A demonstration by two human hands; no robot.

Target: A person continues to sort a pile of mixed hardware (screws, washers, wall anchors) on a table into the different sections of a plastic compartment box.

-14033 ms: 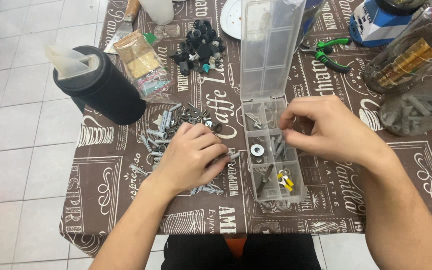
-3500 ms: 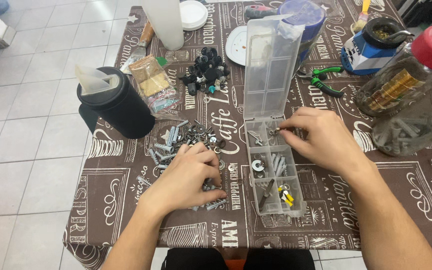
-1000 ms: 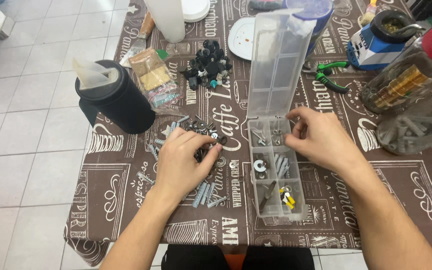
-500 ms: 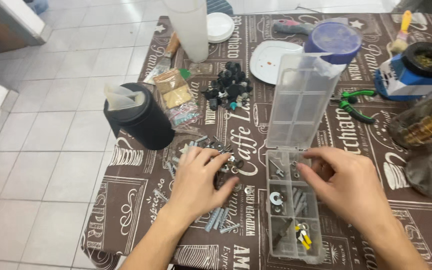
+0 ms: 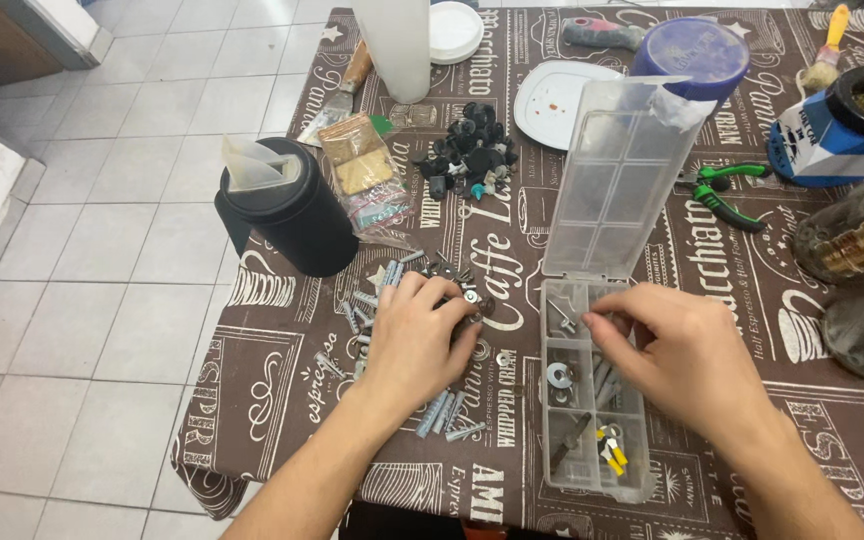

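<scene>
The left hand (image 5: pixel 414 340) lies palm-down on the worktop (image 5: pixel 282 400) over a loose heap of screws and wall plugs (image 5: pixel 382 300), its fingers curled and the fingertips pinching at small metal pieces near a washer (image 5: pixel 470 297) at the heap's 3 o'clock edge; whether anything is actually gripped there cannot be told. A few grey plugs (image 5: pixel 442 412) lie just at 5 o'clock of that hand.

The right hand (image 5: pixel 677 350) hovers over the clear compartment box (image 5: pixel 592 470), fingers bent and drawn together at the box's upper cells, the fingertips close to a small screw (image 5: pixel 562 318); a firm grip cannot be made out. The box sits at 3 o'clock of the left hand, its lid (image 5: pixel 617 170) propped open toward 12 o'clock. 1 cell holds a large washer (image 5: pixel 558 376), a lower cell holds yellow-sleeved connectors (image 5: pixel 612 460).

At 11 o'clock of the heap stands a black cylindrical container (image 5: pixel 297 215) with white paper in it, a clear bag of small parts (image 5: pixel 367 180) just beside it. At 12 o'clock lies a cluster of black plastic pieces (image 5: pixel 467 150), and beyond it a white plate (image 5: pixel 552 100). Green-handled pliers (image 5: pixel 722 190) lie at 3 o'clock of the lid.
</scene>
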